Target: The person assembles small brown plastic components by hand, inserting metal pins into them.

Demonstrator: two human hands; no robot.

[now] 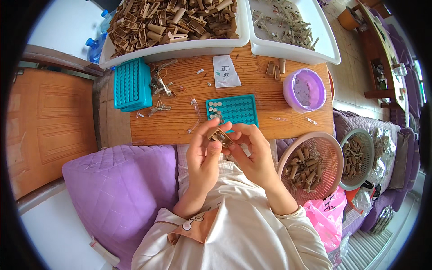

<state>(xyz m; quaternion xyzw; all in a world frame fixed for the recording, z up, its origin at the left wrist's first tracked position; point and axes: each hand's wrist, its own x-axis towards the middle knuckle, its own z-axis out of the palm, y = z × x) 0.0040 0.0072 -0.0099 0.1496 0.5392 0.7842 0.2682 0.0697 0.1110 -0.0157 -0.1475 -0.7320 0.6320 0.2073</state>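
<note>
The small brown case (218,137) is held up by the near edge of the wooden counter (175,126), close to the blue-green tray (238,108) with little silver discs (215,104). It is pinched in the left hand's (203,155) grip. Its other end is met by the right hand (253,153); whether that grip is closed cannot be told. Fiddling with the case seems to be the step in hand. For the next move, a still case and gentle fingertips are needed.

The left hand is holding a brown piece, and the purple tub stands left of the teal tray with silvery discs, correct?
No, the head view shows the purple tub right of the teal tray with silvery discs. The left hand is holding a brown piece.
</note>
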